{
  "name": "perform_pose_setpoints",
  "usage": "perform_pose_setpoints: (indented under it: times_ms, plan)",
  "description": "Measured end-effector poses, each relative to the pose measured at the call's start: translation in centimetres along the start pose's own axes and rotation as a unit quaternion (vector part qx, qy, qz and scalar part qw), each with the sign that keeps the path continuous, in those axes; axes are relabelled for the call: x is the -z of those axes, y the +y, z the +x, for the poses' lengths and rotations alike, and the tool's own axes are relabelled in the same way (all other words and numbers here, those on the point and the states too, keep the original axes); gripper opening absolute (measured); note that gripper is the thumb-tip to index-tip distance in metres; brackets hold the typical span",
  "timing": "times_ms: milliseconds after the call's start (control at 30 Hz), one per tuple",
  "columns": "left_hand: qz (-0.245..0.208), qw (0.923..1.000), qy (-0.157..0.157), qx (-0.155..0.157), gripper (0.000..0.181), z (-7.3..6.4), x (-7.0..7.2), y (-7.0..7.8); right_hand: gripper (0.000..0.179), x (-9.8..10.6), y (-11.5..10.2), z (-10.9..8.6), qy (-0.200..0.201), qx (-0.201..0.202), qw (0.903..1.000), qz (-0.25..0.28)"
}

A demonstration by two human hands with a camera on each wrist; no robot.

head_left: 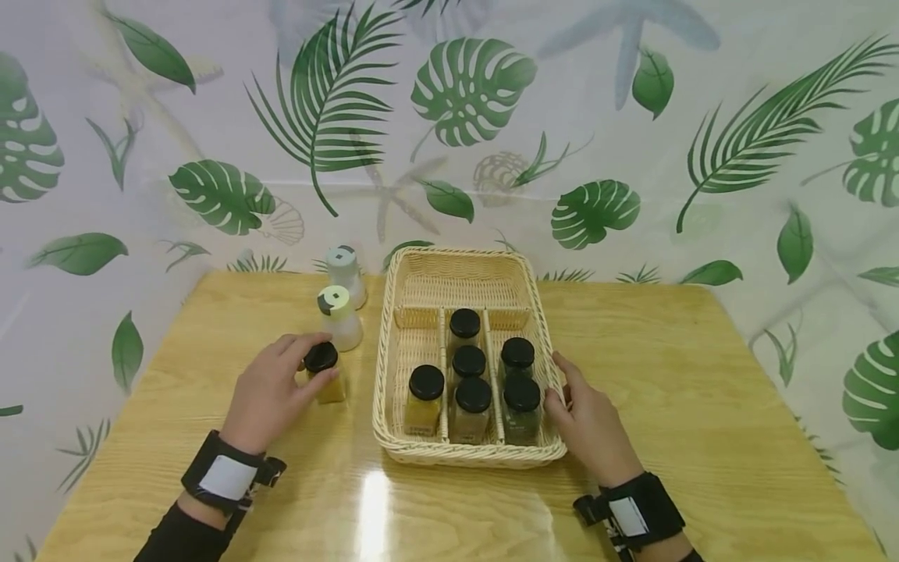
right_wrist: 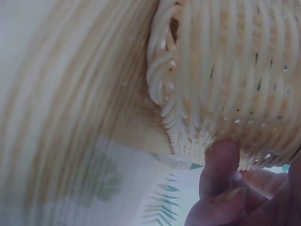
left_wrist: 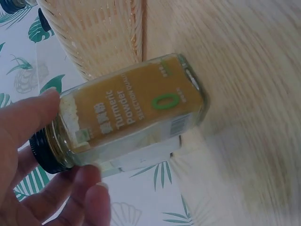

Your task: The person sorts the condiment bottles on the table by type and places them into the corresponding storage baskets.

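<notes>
At the left of the table my left hand (head_left: pixel 270 390) pinches a glass jar of turmeric powder (left_wrist: pixel 136 106) round its black lid, thumb on one side and fingers on the other. The jar stands close to upright in the head view, and its label faces the left wrist camera. My right hand (head_left: pixel 593 425) holds the right side of a wicker basket (head_left: pixel 463 454), with the thumb over the rim and fingertips (right_wrist: pixel 223 153) against the outer wall. Black-lidded spice jars fill parts of the front compartments: one jar (head_left: pixel 424 410) left, three in the middle, two right.
Behind the turmeric jar stand a clear bottle with a pale yellow-green cap (head_left: pixel 340 320) and another with a pale bluish cap (head_left: pixel 346 273). The basket's wide back compartment (head_left: pixel 460 289) holds no jars. A leaf-patterned cloth (head_left: pixel 506 211) rises behind the wooden table (head_left: pixel 674 351).
</notes>
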State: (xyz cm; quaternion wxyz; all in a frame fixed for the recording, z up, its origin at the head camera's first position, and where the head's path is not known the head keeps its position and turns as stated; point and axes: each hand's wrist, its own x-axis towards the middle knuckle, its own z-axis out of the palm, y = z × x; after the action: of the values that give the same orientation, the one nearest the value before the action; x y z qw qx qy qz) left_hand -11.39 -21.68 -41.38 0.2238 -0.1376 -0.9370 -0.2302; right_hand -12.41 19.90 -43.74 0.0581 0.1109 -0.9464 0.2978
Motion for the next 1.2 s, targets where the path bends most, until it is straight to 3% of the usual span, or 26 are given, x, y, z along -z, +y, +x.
perform_pose_setpoints:
  times_ms: [500, 800, 1200]
  plan:
    - [-0.036, 0.9972, 0.054, -0.037, 0.042, 0.5, -0.3, 0.6, 0.052, 0.0, -0.1, -0.1, -0.003, 0.002, 1.0000, 0.006]
    - [-0.045, 0.9903, 0.114, -0.065, 0.037, 3.0, 0.4, 2.4, 0.052, 0.0, 0.1, -0.1, 0.001, 0.006, 1.0000, 0.004]
    - [-0.080, 0.9848, 0.117, -0.100, 0.038, 6.2, -0.8, 5.1, 0.052, 0.1, 0.1, -0.1, 0.004, 0.005, 1.0000, 0.002]
